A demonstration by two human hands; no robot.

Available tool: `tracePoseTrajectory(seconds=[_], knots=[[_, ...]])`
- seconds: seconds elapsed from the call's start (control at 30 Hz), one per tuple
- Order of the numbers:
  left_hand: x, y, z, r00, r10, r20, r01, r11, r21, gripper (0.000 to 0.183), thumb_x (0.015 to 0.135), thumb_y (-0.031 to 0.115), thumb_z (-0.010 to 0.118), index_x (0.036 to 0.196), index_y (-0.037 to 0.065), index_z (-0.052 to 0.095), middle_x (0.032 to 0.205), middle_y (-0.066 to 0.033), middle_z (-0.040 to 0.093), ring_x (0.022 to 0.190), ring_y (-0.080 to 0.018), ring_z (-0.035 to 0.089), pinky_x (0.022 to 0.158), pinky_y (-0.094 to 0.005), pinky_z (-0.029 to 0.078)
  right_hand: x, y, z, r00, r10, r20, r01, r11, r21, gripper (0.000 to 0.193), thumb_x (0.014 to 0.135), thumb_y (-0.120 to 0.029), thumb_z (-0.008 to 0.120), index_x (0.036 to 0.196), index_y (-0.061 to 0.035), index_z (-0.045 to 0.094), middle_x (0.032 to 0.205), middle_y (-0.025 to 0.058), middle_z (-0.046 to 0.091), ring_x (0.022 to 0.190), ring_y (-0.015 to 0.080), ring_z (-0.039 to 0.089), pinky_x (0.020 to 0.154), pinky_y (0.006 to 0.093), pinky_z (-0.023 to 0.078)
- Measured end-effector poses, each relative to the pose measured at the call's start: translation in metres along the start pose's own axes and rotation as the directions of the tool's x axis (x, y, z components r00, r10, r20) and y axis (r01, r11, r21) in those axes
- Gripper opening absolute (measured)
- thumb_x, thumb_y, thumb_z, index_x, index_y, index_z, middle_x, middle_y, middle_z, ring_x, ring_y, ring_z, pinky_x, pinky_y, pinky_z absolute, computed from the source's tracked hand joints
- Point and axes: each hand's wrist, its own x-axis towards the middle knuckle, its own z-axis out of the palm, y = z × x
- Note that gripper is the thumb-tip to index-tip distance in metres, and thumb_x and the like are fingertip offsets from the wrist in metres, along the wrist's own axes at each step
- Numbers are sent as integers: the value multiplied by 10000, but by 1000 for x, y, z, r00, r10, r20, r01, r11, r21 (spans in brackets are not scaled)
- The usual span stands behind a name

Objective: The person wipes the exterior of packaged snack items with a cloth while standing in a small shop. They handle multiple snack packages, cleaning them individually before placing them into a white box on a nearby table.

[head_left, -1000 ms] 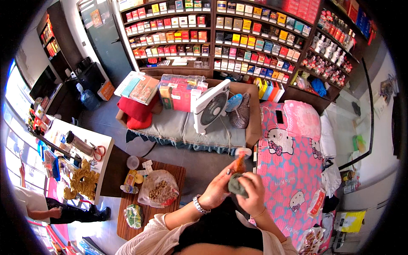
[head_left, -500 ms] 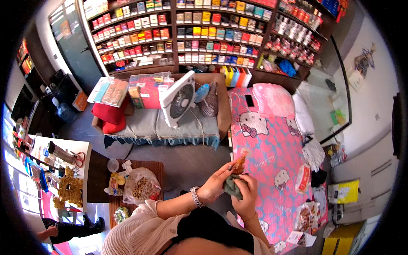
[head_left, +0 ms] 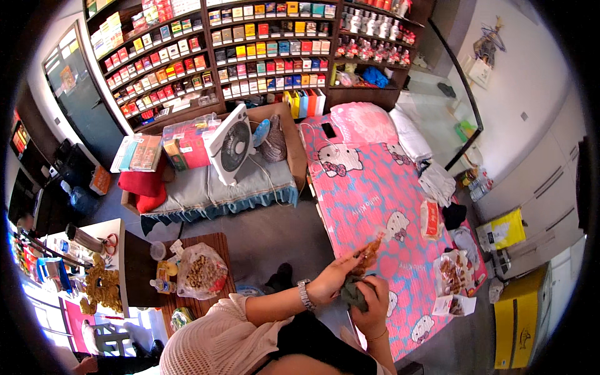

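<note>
My left hand (head_left: 331, 278), with a metal watch on its wrist, grips a long, knobbly amber-brown object (head_left: 369, 255); its exact kind is too small to tell. Close beside it, my right hand (head_left: 375, 303) is closed round a dark green cloth (head_left: 354, 294). The cloth lies against the lower end of the brown object, and part of it is hidden by my fingers. Both hands are held in front of me, over the near left edge of a bed with a pink patterned cover (head_left: 350, 206).
On the bed lie a phone (head_left: 329, 130), a red-and-white packet (head_left: 430, 219) and an open bag of brown pieces (head_left: 452, 275). Left of me, a low wooden table (head_left: 217, 245) bears a plastic bag of nuts (head_left: 203, 272). A fan (head_left: 232, 147) stands on the sofa (head_left: 200, 194). Someone's hand (head_left: 87, 364) shows at lower left.
The view has swung to the right, so the shelves and sofa sit further left. Both hands have moved right with it, still holding the brown object and the cloth.
</note>
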Motion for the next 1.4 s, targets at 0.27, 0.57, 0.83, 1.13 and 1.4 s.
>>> tracePoseTrajectory(seconds=[0.27,0.57,0.83,1.13,1.4], knots=[[-30,-66,32,973,-170,157,155,983,102,518,990,324,401,1451,140,254,1147,-4,517,876,-77,486,713,-236,422,-46,1,-48,941,125,-313,-166,981,-106,421,632,9,578,1052,-15,563,1085,176,512,981,365,515,856,432,424],[-3,-116,100,955,-102,279,61,986,153,477,1007,276,353,1429,68,280,1112,-8,515,904,-82,486,810,-238,407,-124,-19,-91,912,240,-333,-312,932,-182,474,601,68,599,1064,-26,559,1104,181,507,1000,379,500,867,457,418],[14,-152,156,896,-413,162,363,893,267,379,997,280,383,1298,53,421,1128,-65,566,972,-150,579,847,-306,471,-163,-22,-131,784,375,-495,-481,871,-102,530,581,16,672,1099,-63,588,1104,156,541,990,359,543,831,412,466],[41,-281,210,589,-756,285,642,652,404,423,1000,265,362,1368,55,345,1221,-105,537,1129,-196,536,895,-331,468,-256,-1,-213,617,426,-662,-707,670,-228,558,522,-50,710,1061,-79,569,1073,117,525,949,330,534,791,414,464],[31,-428,298,359,-830,427,724,536,434,420,1000,284,362,1313,7,401,1268,-107,523,1092,-187,558,957,-341,427,-366,-7,-320,514,496,-700,-841,452,-298,524,575,-56,690,1088,-80,585,1103,122,551,1030,337,545,852,418,473]])
